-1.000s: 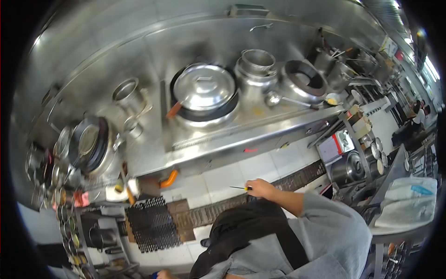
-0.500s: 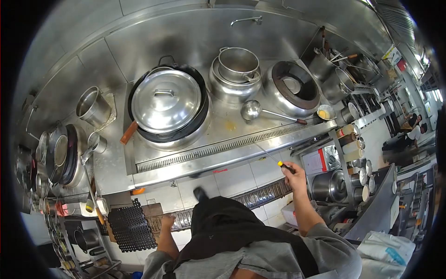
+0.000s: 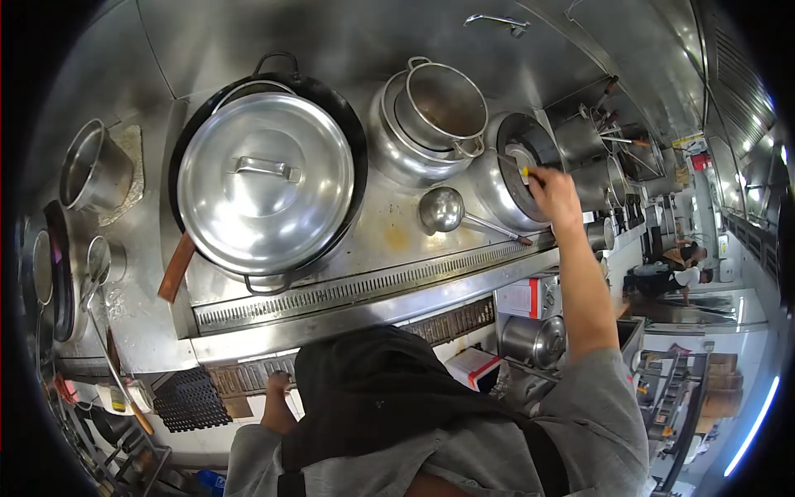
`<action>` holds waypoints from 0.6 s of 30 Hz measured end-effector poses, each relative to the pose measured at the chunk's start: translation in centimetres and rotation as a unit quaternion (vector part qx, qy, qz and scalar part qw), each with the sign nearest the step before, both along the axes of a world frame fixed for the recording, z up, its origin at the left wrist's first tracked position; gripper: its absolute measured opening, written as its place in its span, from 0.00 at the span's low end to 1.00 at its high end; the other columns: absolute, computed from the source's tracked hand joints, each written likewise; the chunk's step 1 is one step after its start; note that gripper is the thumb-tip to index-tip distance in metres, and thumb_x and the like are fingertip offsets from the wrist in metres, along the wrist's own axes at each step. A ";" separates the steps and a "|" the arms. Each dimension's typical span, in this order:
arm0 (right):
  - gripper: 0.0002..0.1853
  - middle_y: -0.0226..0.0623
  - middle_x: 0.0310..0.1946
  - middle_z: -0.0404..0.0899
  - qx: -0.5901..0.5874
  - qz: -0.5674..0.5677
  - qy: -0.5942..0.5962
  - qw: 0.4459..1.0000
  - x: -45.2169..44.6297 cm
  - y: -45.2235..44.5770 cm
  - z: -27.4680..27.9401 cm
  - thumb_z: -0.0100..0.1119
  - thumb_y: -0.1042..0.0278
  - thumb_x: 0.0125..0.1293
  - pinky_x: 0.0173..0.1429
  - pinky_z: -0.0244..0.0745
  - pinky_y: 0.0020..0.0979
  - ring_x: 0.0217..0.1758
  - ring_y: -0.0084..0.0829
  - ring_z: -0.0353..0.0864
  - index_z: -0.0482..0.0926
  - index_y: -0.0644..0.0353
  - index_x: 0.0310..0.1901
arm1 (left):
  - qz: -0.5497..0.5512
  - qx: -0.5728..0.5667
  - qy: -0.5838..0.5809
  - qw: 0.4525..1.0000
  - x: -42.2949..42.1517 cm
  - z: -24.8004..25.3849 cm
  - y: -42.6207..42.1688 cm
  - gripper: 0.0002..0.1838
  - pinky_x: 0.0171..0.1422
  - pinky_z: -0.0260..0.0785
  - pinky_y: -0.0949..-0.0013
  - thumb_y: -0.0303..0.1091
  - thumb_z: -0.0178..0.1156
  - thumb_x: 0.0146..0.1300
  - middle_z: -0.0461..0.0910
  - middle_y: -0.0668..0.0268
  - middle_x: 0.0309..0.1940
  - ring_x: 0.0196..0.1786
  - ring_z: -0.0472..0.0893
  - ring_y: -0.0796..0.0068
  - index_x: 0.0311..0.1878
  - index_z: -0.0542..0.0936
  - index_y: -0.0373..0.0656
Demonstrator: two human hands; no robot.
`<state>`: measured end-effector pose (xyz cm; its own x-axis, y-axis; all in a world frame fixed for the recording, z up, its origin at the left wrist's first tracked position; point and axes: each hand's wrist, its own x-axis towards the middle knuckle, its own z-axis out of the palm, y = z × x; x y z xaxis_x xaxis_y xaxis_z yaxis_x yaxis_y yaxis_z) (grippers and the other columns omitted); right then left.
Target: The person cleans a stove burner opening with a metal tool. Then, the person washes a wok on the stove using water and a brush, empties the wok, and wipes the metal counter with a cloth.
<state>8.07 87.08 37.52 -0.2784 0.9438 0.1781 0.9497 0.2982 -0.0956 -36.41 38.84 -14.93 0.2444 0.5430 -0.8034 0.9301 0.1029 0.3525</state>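
My right hand (image 3: 556,197) is closed on the yellow and black handle of a thin tool (image 3: 525,171), held over the dark-ringed burner (image 3: 534,151) at the right of the steel range. A steel ladle (image 3: 445,209) lies just left of that burner. Low beside my apron, my left hand (image 3: 279,384) hangs with its fingers curled; whether it holds anything is too small to tell. A big lidded pan (image 3: 265,207) with a wooden handle sits left of a two-handled pot (image 3: 447,103).
A slotted drain (image 3: 348,286) runs along the range's front edge. A small pot (image 3: 98,170) and a long-handled strainer (image 3: 99,261) are at the left. Pots and a red-and-white box (image 3: 522,298) fill a rack at the right. Two people (image 3: 675,277) are far off at the right.
My right hand has moved forward with the tool, from before the range to over the right burner. The view has come closer to the range. My left hand stays low.
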 end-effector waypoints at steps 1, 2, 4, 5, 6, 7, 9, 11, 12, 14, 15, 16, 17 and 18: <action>0.10 0.51 0.33 0.79 -0.013 -0.016 -0.024 1.000 -0.8 2.2 0.1 0.57 0.71 0.54 0.45 0.74 0.40 0.39 0.49 0.79 0.82 0.59 0.39 | 0.093 -0.016 -0.010 0.995 0.4 0.7 1.1 0.15 0.34 0.78 0.56 0.34 0.55 0.57 0.79 0.60 0.45 0.45 0.80 0.65 0.49 0.78 0.48; 0.10 0.51 0.33 0.79 -0.019 -0.016 -0.029 0.999 -1.7 4.1 0.4 0.57 0.71 0.54 0.45 0.74 0.40 0.39 0.49 0.79 0.82 0.59 0.39 | 0.093 -0.023 -0.014 0.995 0.5 0.8 1.7 0.15 0.34 0.78 0.56 0.34 0.55 0.57 0.79 0.60 0.45 0.45 0.80 0.65 0.49 0.78 0.48; 0.11 0.49 0.34 0.80 -0.059 0.035 -0.154 0.986 -3.3 7.2 0.4 0.56 0.69 0.54 0.47 0.74 0.41 0.40 0.48 0.79 0.82 0.56 0.39 | 0.369 -0.099 -0.050 0.923 0.6 0.8 2.2 0.16 0.35 0.77 0.57 0.32 0.57 0.55 0.79 0.61 0.42 0.44 0.80 0.64 0.49 0.77 0.49; 0.11 0.49 0.34 0.80 -0.067 0.037 -0.158 0.985 -3.8 8.6 0.0 0.56 0.69 0.54 0.47 0.74 0.41 0.40 0.48 0.79 0.82 0.56 0.39 | 0.370 -0.107 -0.051 0.922 0.8 1.5 2.4 0.16 0.35 0.77 0.57 0.32 0.57 0.55 0.79 0.61 0.42 0.44 0.80 0.64 0.49 0.77 0.49; 0.11 0.49 0.34 0.80 -0.082 0.040 -0.188 0.978 -4.2 9.8 -0.5 0.55 0.69 0.54 0.48 0.74 0.42 0.40 0.47 0.79 0.82 0.57 0.38 | 0.530 -0.160 -0.048 0.831 1.2 2.5 2.7 0.14 0.40 0.73 0.54 0.36 0.55 0.56 0.79 0.64 0.40 0.42 0.78 0.65 0.46 0.78 0.49; 0.11 0.48 0.33 0.80 -0.097 0.042 -0.218 0.970 -4.4 10.8 -1.0 0.54 0.69 0.54 0.48 0.74 0.42 0.40 0.47 0.79 0.83 0.57 0.37 | 0.671 -0.207 -0.039 0.711 1.5 3.5 3.0 0.13 0.44 0.69 0.52 0.40 0.53 0.58 0.78 0.68 0.38 0.39 0.76 0.66 0.43 0.79 0.48; 0.10 0.48 0.33 0.80 -0.116 0.054 -0.248 0.960 -4.3 12.6 -2.2 0.54 0.70 0.54 0.48 0.74 0.42 0.39 0.47 0.79 0.82 0.58 0.36 | 0.650 -0.201 -0.075 0.730 0.9 0.0 -0.5 0.12 0.39 0.66 0.51 0.40 0.47 0.61 0.75 0.70 0.34 0.34 0.73 0.70 0.42 0.77 0.49; 0.10 0.48 0.33 0.80 -0.128 0.069 -0.276 0.950 -4.5 13.7 -3.0 0.53 0.71 0.53 0.48 0.75 0.42 0.39 0.47 0.79 0.82 0.58 0.35 | 0.513 -0.210 -0.178 0.813 0.5 -1.5 -2.3 0.08 0.26 0.65 0.61 0.35 0.49 0.59 0.75 0.68 0.25 0.23 0.72 0.72 0.39 0.76 0.48; 0.09 0.48 0.32 0.80 -0.124 0.075 -0.294 0.945 -4.7 14.1 -3.1 0.52 0.71 0.53 0.48 0.75 0.43 0.39 0.47 0.79 0.82 0.59 0.33 | 0.755 -0.267 -0.134 0.583 1.5 -0.4 -1.4 0.07 0.25 0.60 0.63 0.36 0.49 0.60 0.71 0.71 0.22 0.21 0.68 0.75 0.38 0.74 0.51; 0.09 0.49 0.32 0.80 -0.122 0.080 -0.313 0.938 -5.1 14.5 -3.2 0.52 0.72 0.53 0.48 0.75 0.43 0.40 0.47 0.79 0.81 0.60 0.32 | 0.736 -0.258 -0.102 0.617 2.8 2.3 0.0 0.07 0.25 0.59 0.63 0.36 0.49 0.60 0.71 0.71 0.22 0.20 0.68 0.75 0.39 0.74 0.51; 0.09 0.50 0.32 0.79 -0.121 0.093 -0.312 0.938 -5.4 14.4 -3.0 0.51 0.73 0.53 0.48 0.75 0.43 0.40 0.48 0.79 0.81 0.60 0.32 | 0.713 -0.245 -0.072 0.653 3.3 2.5 0.2 0.07 0.25 0.58 0.64 0.37 0.49 0.60 0.71 0.72 0.22 0.20 0.67 0.76 0.40 0.73 0.52; 0.09 0.51 0.32 0.79 -0.120 0.106 -0.310 0.937 -5.6 14.4 -2.9 0.51 0.73 0.53 0.47 0.75 0.43 0.40 0.48 0.79 0.82 0.60 0.32 | 0.716 -0.258 -0.081 0.644 3.5 2.5 0.5 0.08 0.26 0.61 0.62 0.38 0.49 0.61 0.71 0.72 0.23 0.20 0.67 0.76 0.42 0.73 0.52; 0.09 0.51 0.32 0.79 -0.122 0.106 -0.311 0.937 -5.8 14.4 -2.8 0.51 0.73 0.53 0.47 0.75 0.43 0.40 0.48 0.79 0.82 0.60 0.32 | 0.715 -0.260 -0.080 0.645 3.8 2.4 0.7 0.08 0.26 0.61 0.62 0.38 0.49 0.61 0.71 0.72 0.23 0.20 0.67 0.76 0.42 0.73 0.52; 0.09 0.51 0.32 0.79 -0.138 0.096 -0.319 0.933 -6.0 14.4 -2.8 0.51 0.73 0.53 0.48 0.75 0.43 0.40 0.48 0.79 0.81 0.61 0.32 | 0.723 -0.255 -0.085 0.636 4.2 2.2 1.0 0.08 0.27 0.62 0.61 0.38 0.49 0.61 0.72 0.72 0.24 0.20 0.68 0.75 0.43 0.73 0.52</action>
<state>2.10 101.45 34.71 -0.4129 0.8515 -0.3233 0.7715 0.5156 0.3728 -32.24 39.82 -12.71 -0.1081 -0.0210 -0.9939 -0.3145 0.9491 0.0141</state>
